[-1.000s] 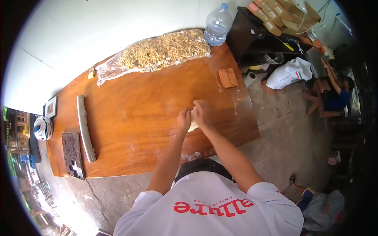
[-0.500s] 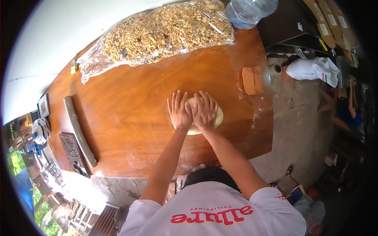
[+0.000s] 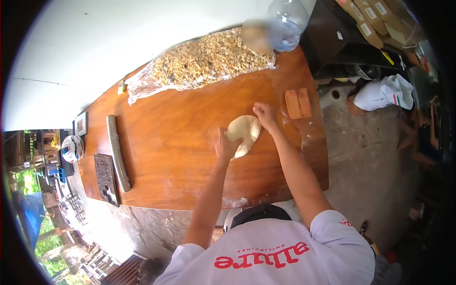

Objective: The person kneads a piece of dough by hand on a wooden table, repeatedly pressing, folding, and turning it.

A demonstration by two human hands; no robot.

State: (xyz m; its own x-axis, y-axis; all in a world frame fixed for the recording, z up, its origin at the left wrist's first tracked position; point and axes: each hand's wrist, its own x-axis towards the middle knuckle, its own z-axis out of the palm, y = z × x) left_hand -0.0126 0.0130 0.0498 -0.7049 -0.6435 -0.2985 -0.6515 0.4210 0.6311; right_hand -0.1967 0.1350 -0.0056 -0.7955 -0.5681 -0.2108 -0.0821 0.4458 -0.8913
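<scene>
A round, flattened piece of pale dough (image 3: 244,130) is tilted up between my hands over the wooden table. My left hand (image 3: 225,144) grips its left edge, the thumb lying across the near face and the fingers behind it. At the upper right edge my right hand (image 3: 265,115) is closed, its fingers curled on the dough's rim. The fingertips of both hands are partly hidden.
Walnut-like pieces fill a clear plastic bag (image 3: 209,59) along the table's back. Beside it stand a large clear bottle (image 3: 290,23) and a blurred tan round shape (image 3: 261,35). Orange blocks (image 3: 298,103) lie right; a long grey rod (image 3: 118,152) and dark carved board (image 3: 105,178) left.
Both hands were pressing flat on the dough with fingers spread. Now they have moved apart and grip its edges, and the dough is tilted up. The view has shifted slightly.
</scene>
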